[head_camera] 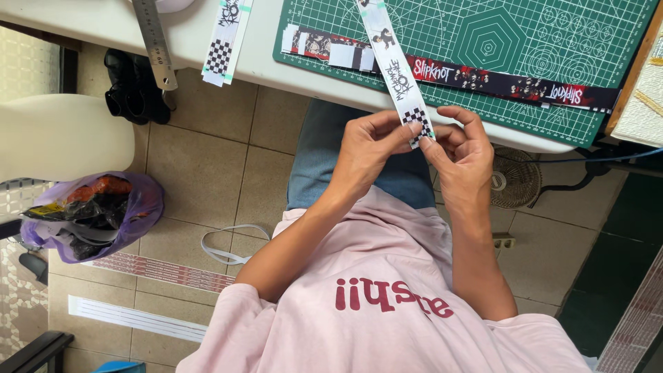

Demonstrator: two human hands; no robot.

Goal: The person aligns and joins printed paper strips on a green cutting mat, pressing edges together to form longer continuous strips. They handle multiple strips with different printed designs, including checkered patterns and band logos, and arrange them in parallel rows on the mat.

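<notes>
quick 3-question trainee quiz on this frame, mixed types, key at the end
1. True or false: both hands pinch the end of the white printed strip.
2. What lies across the green cutting mat? A) dark printed strip B) scissors C) tape roll
3. What hangs over the table edge at upper left, beside the second white strip?

Key: 1 true: left hand, right hand. 2 A: dark printed strip. 3 metal ruler.

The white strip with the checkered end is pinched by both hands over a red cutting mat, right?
Not quite: the cutting mat is green, not red. The head view shows the left hand and right hand both pinching the white strip at its checkered end.
</notes>
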